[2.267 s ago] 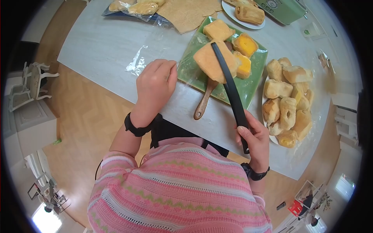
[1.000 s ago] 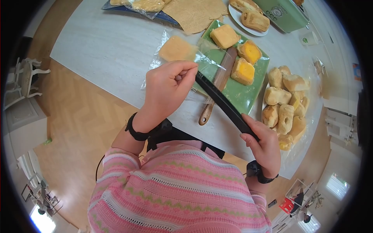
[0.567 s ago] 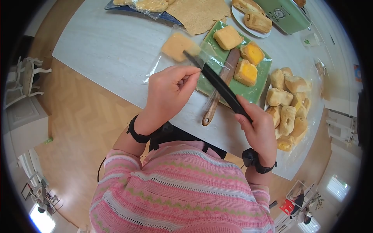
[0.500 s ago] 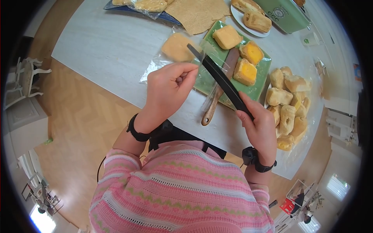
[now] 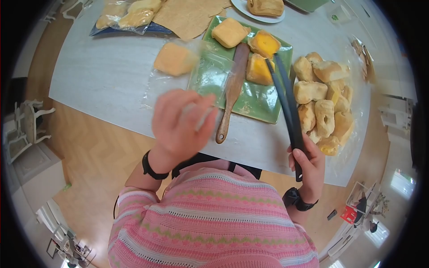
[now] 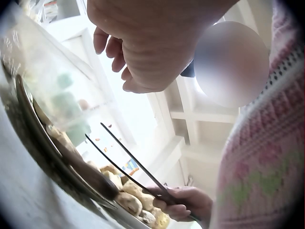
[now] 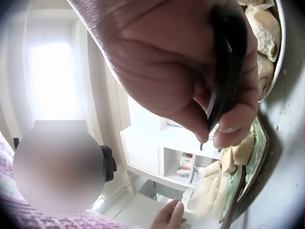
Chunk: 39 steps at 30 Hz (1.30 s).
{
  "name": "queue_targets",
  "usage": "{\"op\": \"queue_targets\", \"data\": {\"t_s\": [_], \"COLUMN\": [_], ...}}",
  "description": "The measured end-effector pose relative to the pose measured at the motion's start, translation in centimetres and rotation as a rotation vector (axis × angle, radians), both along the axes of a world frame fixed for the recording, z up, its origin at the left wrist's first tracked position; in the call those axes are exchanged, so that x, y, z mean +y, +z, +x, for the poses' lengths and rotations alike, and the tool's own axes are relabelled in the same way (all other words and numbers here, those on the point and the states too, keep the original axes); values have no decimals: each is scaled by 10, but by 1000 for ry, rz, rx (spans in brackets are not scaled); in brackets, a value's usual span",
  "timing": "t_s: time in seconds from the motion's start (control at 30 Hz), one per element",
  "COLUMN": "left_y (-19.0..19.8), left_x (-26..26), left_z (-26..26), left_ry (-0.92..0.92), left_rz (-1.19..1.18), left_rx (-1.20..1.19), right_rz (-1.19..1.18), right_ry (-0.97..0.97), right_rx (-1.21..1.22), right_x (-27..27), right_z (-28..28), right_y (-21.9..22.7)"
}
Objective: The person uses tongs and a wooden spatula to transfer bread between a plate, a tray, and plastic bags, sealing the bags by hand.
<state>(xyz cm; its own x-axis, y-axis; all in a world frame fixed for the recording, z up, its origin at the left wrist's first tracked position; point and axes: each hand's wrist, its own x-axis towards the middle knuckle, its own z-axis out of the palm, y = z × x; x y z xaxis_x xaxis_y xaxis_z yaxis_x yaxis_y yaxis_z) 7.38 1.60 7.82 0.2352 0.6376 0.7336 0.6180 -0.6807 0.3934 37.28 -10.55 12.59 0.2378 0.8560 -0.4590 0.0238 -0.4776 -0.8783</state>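
Note:
The right hand (image 5: 308, 163) grips black tongs (image 5: 288, 105), whose separated tips are at the two yellow-topped pieces (image 5: 260, 69) on the green plate (image 5: 263, 107); contact cannot be told. Motion blurs the left hand (image 5: 181, 127), raised by the near edge of a clear plastic bag (image 5: 156, 89) with one pale square piece (image 5: 174, 59) inside. In the left wrist view the left hand's fingers (image 6: 114, 50) hang loosely bent, apart from the bag (image 6: 62, 71). A wooden spatula (image 5: 234, 85) lies across the plate, handle over the table edge side. Another pale square (image 5: 229, 32) sits at the plate's far corner.
Right of the plate, several bread rolls (image 5: 310, 91) are piled. Bagged pieces (image 5: 138, 15) on a blue tray, brown flat sheets (image 5: 187, 20), a white plate (image 5: 263, 18) with a roll and a green appliance (image 5: 310, 3) stand along the far side.
The square piece went from the tongs into the bag. Since then the tongs have moved right, from the bag to the yellow-topped pieces, and the left hand's pinched fingers have loosened.

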Motion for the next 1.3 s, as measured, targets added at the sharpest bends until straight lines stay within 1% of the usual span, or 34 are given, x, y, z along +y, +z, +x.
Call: {"op": "queue_targets", "data": {"t_s": [0.03,0.07,0.1,0.13,0.17,0.23,0.27,0.33,0.37,0.43,0.57,0.63,0.7,0.77,0.8,0.87,0.93,1.0,1.07,1.13,1.27,1.3], "left_y": [2,-5,-19,-21,-21,-17,-16,-18,-20,-24,-19,-16,-7,-4,-3,-3,1,5,7,13,13,13], "left_x": [-9,-15,-22,-25,-29,-32,-33,-33,-35,-38,-36,-36,-36,-35,-33,-27,-27,-26,-26,-28,-25,-25], "left_z": [5,12,18,26,30,39,42,44,44,42,37,31,28,20,16,10,7,2,-3,-5,-4,-3], "left_ry": [-126,-135,-275,-415,-424,-287,-294,-144,-149,-55,-53,-40,-29,-90,-89,-146,-166,-188,-162,-157,-172,-173], "left_rz": [-9,-7,-23,-39,-37,-252,-250,-331,-327,-412,-380,-270,-267,-208,-206,-92,-88,-88,-73,-66,-65,-64], "left_rx": [43,47,68,90,94,247,254,349,361,429,403,376,404,434,439,464,473,478,485,481,487,486], "right_rz": [1,8,16,-18,-53,-62,-59,-21,-17,-22,-62,-94,-90,-86,-85,-82,-68,-70,-73,-38,-47,-42], "right_ry": [-10,-32,-54,-56,-58,-61,-69,-37,-45,-22,7,52,45,44,41,35,90,82,74,-27,-39,-9], "right_rx": [4,22,39,65,58,102,108,170,181,193,249,276,274,273,268,266,235,224,213,175,146,119], "right_x": [-4,-7,-11,-16,-19,-25,-29,-34,-37,-41,-40,-40,-37,-34,-33,-33,-33,-34,-35,-36,-31,-29], "right_z": [2,4,6,8,7,5,5,7,8,11,13,13,12,10,10,10,11,12,11,8,8,8], "right_y": [-1,-1,-1,-5,-7,-13,-15,-19,-21,-24,-22,-24,-26,-26,-26,-26,-26,-24,-22,-20,-22,-23]}}
